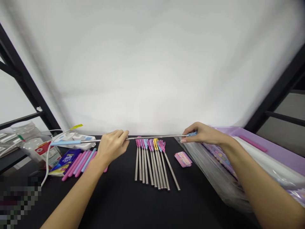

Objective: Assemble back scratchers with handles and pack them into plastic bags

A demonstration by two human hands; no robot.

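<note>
An extended telescopic back scratcher (pixel 157 137) runs level across the view, with a light blue grip at its left end and a blue claw head at its right. My left hand (pixel 113 143) is closed round its metal rod. At the other end my right hand (pixel 201 133) pinches the blue head, which the fingers partly hide. Below the rod, several collapsed back scratchers (pixel 154 168) lie side by side on the black table, their pink, purple, blue and yellow claws pointing away from me. Several pink, purple and blue grip sleeves (pixel 79 163) lie left of my left forearm, which covers some of them.
A stack of small pink cards (pixel 183 159) lies right of the scratchers. Clear plastic bags (pixel 209 175) and a purple bin (pixel 231 131) fill the right side. On the left are a clear jar (pixel 45 149), a blue packet (pixel 66 160), a white power strip (pixel 71 138) and a cable (pixel 47 159).
</note>
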